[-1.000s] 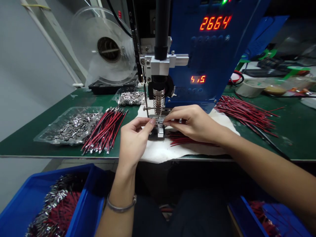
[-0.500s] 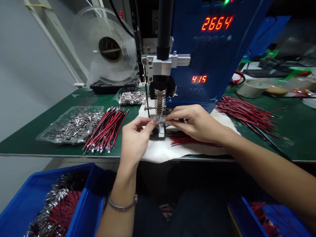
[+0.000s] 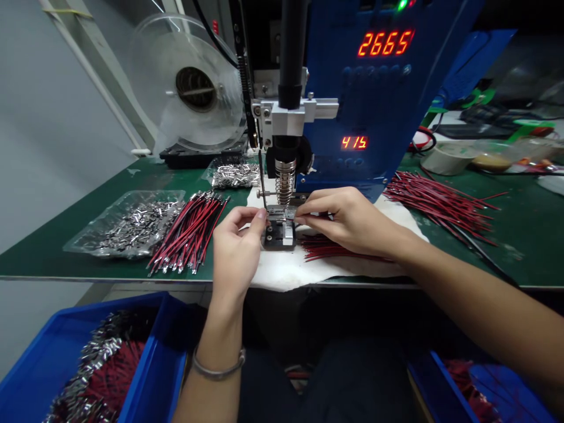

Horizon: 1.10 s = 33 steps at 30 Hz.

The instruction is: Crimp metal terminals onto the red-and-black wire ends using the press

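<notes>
My left hand (image 3: 238, 244) is pinched, thumb against forefinger, at the left side of a small metal fixture (image 3: 288, 234). Anything between those fingertips is too small to make out. On the fixture's other side my right hand (image 3: 341, 217) is also closed in a pinch, its fingertips close to the metal; what it grips is hidden. Straight above the fixture points the spring-wrapped tip (image 3: 285, 179) of a blue soldering machine (image 3: 352, 94) with lit red displays. Beneath my right hand, a bundle of red and black wires (image 3: 324, 248) lies on a white cloth (image 3: 282, 273).
On the green table (image 3: 110, 176), a clear tray (image 3: 136, 226) of small metal parts is beside a wire bundle (image 3: 189, 232). Another bag of metal parts (image 3: 235, 174) lies behind. More wires (image 3: 445, 202) are at right. Blue bins (image 3: 152, 358) stand below the table edge.
My left hand has drawn back slightly left from the fixture, showing more of its dark base. My right hand stays put. The upper display has gone up by one.
</notes>
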Available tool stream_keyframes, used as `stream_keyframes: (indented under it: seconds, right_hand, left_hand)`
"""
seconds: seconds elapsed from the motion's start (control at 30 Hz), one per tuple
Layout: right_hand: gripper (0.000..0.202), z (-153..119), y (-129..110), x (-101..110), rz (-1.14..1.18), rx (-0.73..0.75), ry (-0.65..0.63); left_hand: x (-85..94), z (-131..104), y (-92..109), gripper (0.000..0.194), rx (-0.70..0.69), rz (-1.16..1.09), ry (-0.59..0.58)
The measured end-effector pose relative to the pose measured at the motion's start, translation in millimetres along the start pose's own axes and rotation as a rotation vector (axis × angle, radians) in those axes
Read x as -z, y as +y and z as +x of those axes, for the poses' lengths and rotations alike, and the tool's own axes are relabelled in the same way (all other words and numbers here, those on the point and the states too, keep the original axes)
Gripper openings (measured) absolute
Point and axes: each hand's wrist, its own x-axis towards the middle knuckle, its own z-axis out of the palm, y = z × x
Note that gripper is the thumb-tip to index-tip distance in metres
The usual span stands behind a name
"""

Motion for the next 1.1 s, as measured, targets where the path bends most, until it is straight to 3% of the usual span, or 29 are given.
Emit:
stream_keyframes:
  seconds: [1.1]
  right_hand:
    - [0.019, 0.2, -1.2, -0.4, -0.019, 0.003, 0.018]
  left_hand:
    - [-0.4, -0.3, 3.7, 0.019, 0.021, -0.025, -0.019]
